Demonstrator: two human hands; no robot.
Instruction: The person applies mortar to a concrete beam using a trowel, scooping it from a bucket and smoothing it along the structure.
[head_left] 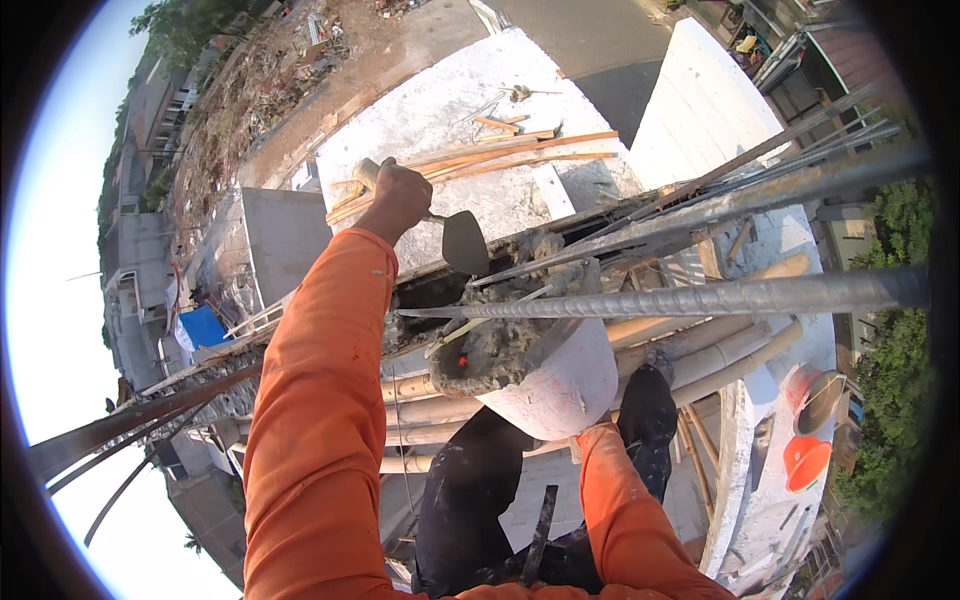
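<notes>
Here, rebar (680, 298) is passing over the white bucket (560, 397), which is tilting and holding mortar (500, 355). A trowel (465, 243) is hanging near the mortar, the left hand (402, 197) clenching its fingers round it. The bucket is hiding the right hand's fingers; I cannot tell their hold.

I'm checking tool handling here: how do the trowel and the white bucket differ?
The trowel has a flat grey blade; the bucket is rounded and whitish. The trowel is much smaller than the bucket. The left hand grips the trowel, while the bucket contains mortar. Both are near steel bars.
</notes>
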